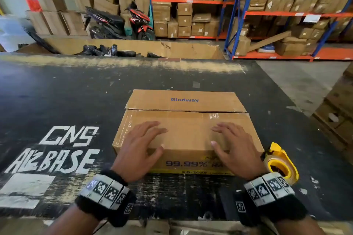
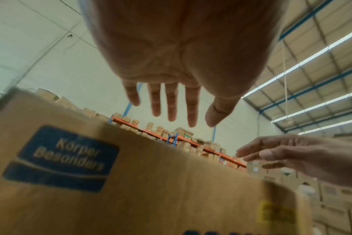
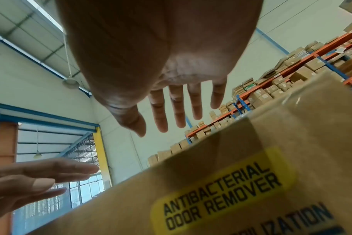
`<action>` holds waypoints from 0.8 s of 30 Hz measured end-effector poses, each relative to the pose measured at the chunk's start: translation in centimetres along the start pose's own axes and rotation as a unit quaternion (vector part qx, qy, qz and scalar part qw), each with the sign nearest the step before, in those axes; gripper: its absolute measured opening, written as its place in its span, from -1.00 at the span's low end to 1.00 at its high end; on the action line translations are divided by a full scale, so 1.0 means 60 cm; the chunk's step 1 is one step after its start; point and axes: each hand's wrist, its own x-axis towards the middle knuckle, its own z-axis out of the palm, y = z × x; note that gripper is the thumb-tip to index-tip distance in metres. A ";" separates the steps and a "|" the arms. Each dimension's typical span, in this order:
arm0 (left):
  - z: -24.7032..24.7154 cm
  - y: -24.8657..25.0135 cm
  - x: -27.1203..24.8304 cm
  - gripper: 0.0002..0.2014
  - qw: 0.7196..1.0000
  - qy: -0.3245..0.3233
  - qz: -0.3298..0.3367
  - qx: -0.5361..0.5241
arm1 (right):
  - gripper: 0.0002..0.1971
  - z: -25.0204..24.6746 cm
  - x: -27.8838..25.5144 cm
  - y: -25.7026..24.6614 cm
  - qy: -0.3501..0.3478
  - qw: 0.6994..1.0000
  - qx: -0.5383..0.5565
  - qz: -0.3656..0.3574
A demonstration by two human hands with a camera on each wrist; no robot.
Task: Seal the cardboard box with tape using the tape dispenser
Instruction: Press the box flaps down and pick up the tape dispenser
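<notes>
My left hand (image 1: 136,151) is spread above the near left part of the cardboard box (image 1: 186,133), fingers straight and apart, holding nothing; from the left wrist view the palm sits clear of the cardboard, so I cannot tell whether any fingertip touches the top. The box stands on the dark table (image 1: 63,101) in front of me, flaps folded down, the seam between them running across the top. My right hand (image 1: 232,150) is spread the same way over the near right part, empty too. Just beside the box's right near corner lies the yellow tape dispenser (image 1: 280,163), on the table, not in either hand.
</notes>
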 end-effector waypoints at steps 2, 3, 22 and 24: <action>0.014 -0.003 0.018 -0.48 0.997 -0.033 -0.015 0.064 | -0.42 0.011 0.022 0.002 -0.051 0.997 -0.048 0.022; 0.021 -0.006 0.022 -0.47 0.995 -0.047 -0.023 0.087 | -0.40 0.019 0.030 0.007 -0.067 0.995 -0.067 0.028; 0.122 0.054 0.173 -0.22 0.979 -0.140 -0.044 0.140 | -0.29 0.042 0.063 0.009 -0.103 0.990 -0.092 0.042; 0.121 0.054 0.177 -0.22 0.976 -0.150 -0.040 0.154 | -0.15 0.045 0.098 0.014 -0.156 0.982 -0.093 0.042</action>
